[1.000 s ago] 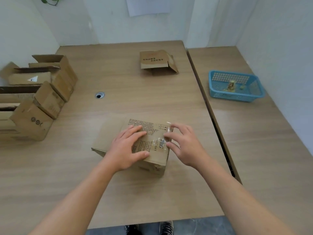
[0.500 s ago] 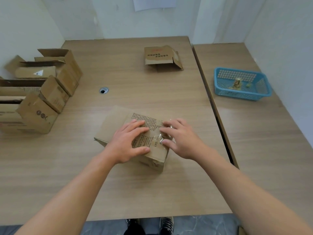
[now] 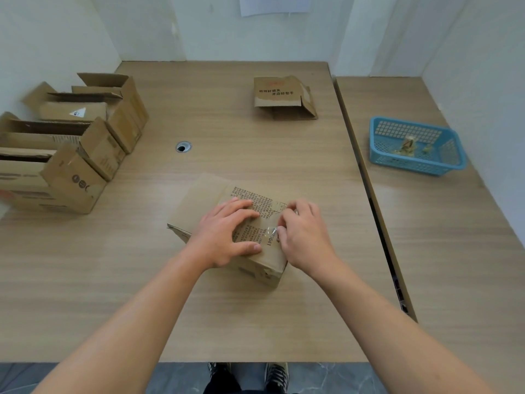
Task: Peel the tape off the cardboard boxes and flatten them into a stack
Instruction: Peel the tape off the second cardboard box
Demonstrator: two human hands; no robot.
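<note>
A small printed cardboard box [image 3: 199, 200] lies in front of me on the wooden table [image 3: 255, 308]. My left hand [image 3: 227, 234] lies flat on its top and presses it down with spread fingers. My right hand [image 3: 304, 234] sits on the box's right end, fingers curled, pinching the crumpled clear tape [image 3: 271, 231] on the top seam. A flattened cardboard box [image 3: 281, 96] lies at the far side of the table.
Several opened cardboard boxes [image 3: 71, 149] stand in a row along the table's left edge. A blue plastic basket [image 3: 414, 146] holding small scraps sits on the adjoining table to the right. A round cable hole [image 3: 183, 146] is in the tabletop.
My right hand's fingers have curled in and closed on the tape near the seam. The left hand stays pressed on the box. The camera has tilted slightly.
</note>
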